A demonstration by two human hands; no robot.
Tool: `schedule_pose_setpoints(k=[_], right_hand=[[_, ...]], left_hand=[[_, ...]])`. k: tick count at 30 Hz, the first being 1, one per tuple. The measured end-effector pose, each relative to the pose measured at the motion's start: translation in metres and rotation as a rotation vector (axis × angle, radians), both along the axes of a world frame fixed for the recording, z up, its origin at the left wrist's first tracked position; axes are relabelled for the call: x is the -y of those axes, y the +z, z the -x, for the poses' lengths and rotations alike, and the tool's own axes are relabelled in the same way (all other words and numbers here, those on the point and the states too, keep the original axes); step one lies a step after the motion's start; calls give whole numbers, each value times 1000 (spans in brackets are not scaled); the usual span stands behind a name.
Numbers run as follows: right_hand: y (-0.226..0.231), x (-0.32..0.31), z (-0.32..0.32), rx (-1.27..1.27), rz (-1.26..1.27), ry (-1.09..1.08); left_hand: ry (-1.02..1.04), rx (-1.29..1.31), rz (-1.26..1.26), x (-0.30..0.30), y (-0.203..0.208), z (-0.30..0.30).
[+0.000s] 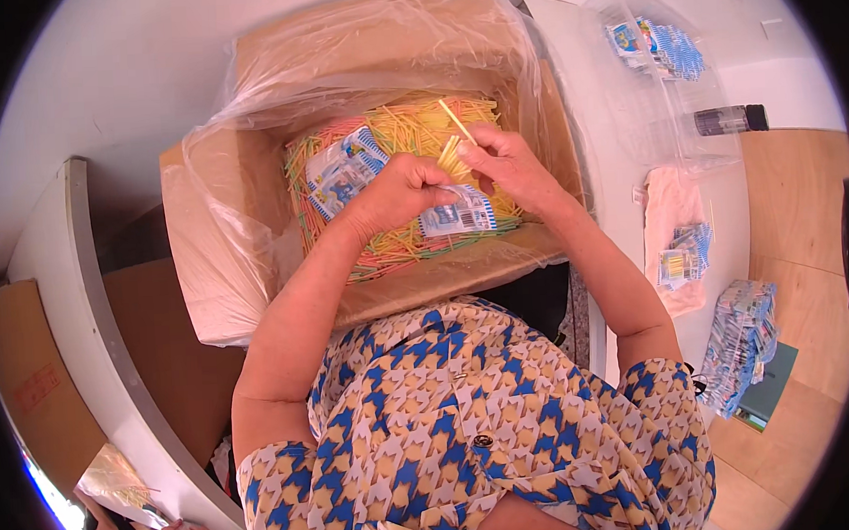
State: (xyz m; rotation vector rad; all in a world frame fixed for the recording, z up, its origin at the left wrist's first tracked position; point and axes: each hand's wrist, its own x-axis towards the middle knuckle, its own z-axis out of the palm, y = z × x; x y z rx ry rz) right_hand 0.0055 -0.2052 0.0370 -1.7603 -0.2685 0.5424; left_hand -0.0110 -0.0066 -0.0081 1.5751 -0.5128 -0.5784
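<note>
Over the box [397,293], grips a blue-white bag [460,216] in the left hand [398,192] and pinches a yellow stick [455,119] in the right hand [510,166]. Has many loose coloured sticks [395,247] below, inside the box.

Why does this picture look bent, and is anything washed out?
Head view: fisheye distortion bows the white panel, inside a black rim; same view: glare streaks the clear plastic liner, and a lower-left patch is blown out; the yellow sticks look clear.
</note>
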Motion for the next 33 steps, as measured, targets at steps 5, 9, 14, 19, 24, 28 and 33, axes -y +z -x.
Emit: schedule_pose_setpoints(k=[5,9,14,19,24,28,33], right_hand=[[0,14,-2,-98,35,-148],[-2,19,-5,-149,10,-305],[-30,8,8,341,-51,-162],[-7,-23,3,693,394,-83],[-7,-13,-8,584,188,-229],[2,14,-17,468,168,-433],[31,11,-4,-3,-160,-479]], left_hand=[[42,149,-21,-1,4,1],[75,90,29,-3,2,1],[86,133,53,5,-1,1],[92,283,4,8,-2,7],[74,126,40,7,-3,3],[63,-248,-12,1,11,-1],[135,-162,7,-1,-2,-1]])
